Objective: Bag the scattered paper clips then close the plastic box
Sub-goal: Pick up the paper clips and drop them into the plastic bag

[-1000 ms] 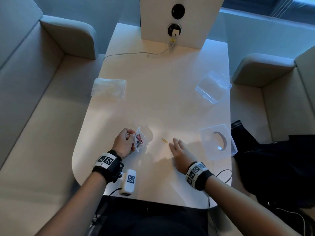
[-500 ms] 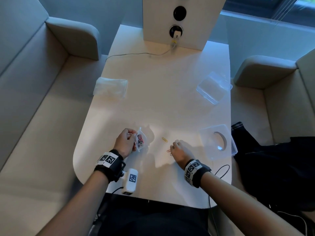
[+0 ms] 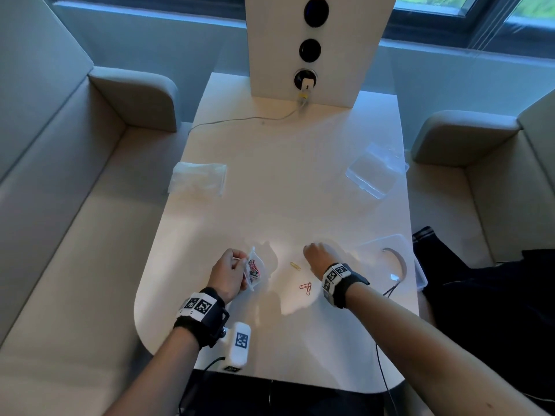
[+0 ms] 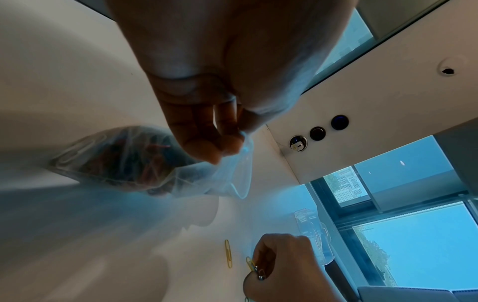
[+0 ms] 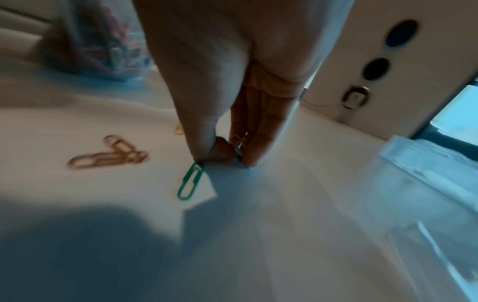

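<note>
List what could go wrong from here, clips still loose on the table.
1. The right hand pinches several clips at once; the green clip lies at its thumb tip, seemingly ungripped, and may get left behind.
2. The left hand pinches the bag by one edge only; clips could miss the slack mouth.
3. The red clips sit near the right wrist and could be swept aside.

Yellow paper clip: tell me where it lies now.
In the head view, the yellow paper clip lies on the white table, between the left hand's bag and the right hand.
</note>
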Available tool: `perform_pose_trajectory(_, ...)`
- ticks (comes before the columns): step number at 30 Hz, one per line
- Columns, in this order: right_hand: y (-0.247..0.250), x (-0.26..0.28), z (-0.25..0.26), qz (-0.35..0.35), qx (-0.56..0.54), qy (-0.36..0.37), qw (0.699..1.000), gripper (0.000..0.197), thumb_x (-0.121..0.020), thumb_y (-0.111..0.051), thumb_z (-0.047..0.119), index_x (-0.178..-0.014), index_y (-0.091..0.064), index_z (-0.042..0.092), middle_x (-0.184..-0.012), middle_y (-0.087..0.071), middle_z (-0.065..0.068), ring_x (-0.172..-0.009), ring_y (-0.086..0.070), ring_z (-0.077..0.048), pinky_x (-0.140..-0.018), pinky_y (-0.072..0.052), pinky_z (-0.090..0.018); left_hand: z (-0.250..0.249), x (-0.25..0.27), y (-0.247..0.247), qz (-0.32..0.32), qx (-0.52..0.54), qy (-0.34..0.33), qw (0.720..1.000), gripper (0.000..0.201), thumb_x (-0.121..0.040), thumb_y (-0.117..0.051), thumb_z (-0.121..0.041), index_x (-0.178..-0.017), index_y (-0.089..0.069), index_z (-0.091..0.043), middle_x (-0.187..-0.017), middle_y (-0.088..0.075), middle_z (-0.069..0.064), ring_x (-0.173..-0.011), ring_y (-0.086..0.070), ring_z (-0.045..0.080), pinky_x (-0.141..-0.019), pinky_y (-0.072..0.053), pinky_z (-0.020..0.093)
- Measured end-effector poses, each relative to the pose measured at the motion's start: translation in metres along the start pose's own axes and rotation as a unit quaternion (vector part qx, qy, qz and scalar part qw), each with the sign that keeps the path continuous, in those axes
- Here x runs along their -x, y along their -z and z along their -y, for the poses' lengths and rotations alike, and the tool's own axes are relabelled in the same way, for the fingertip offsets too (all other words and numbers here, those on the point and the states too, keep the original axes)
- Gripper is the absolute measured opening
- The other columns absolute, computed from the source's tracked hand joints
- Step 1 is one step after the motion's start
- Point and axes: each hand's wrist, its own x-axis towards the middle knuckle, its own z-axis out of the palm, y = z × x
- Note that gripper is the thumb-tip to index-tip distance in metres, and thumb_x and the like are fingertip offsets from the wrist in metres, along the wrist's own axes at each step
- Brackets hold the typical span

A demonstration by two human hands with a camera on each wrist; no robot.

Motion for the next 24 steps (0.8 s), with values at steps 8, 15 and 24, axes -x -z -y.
perform_pose_trajectory(8,0.0,-0.022,-0.052,-0.015,-0.386,-0.198,0.901,0.014,-0.069,-0.084,0.018,-0.076,-0.075,0.011,-0.085,-0.075,-0.005,-0.077,-0.072,-0.018,-0.075,-0.06,-0.028,0.001,-0.008,0.004,0.019,-0.01,0.004,1.0,0.009,-0.101,-0.049,-0.015,-0.101,-0.057,-0.012,-0.094,-0.069,0.012,-0.065,-0.061,0.02,-0.044,-0.048,0.019)
perform_pose_trajectory(15,0.029,0.008,-0.005,0.015,-0.785,-0.079,0.614,0.013,-0.08,-0.068,-0.002,-0.091,-0.073,0.004,-0.079,-0.069,-0.013,-0.073,-0.069,-0.021,-0.081,-0.059,-0.034,0.0,-0.012,0.002,0.034,-0.017,-0.005,0.999,0.008,-0.101,-0.049,-0.017,-0.1,-0.057,-0.013,-0.093,-0.07,0.008,-0.063,-0.061,0.017,-0.044,-0.046,0.017)
perform_pose_trajectory(24,0.05,0.029,0.059,0.067,-0.803,-0.022,0.592,0.015,-0.089,-0.058,-0.006,-0.099,-0.069,-0.002,-0.088,-0.069,-0.016,-0.08,-0.068,-0.022,-0.076,-0.059,-0.024,-0.002,-0.013,-0.005,0.059,0.016,-0.028,0.998,0.012,-0.1,-0.047,-0.008,-0.091,-0.054,-0.014,-0.066,-0.062,0.005,-0.046,-0.05,0.019,-0.042,-0.043,0.025)
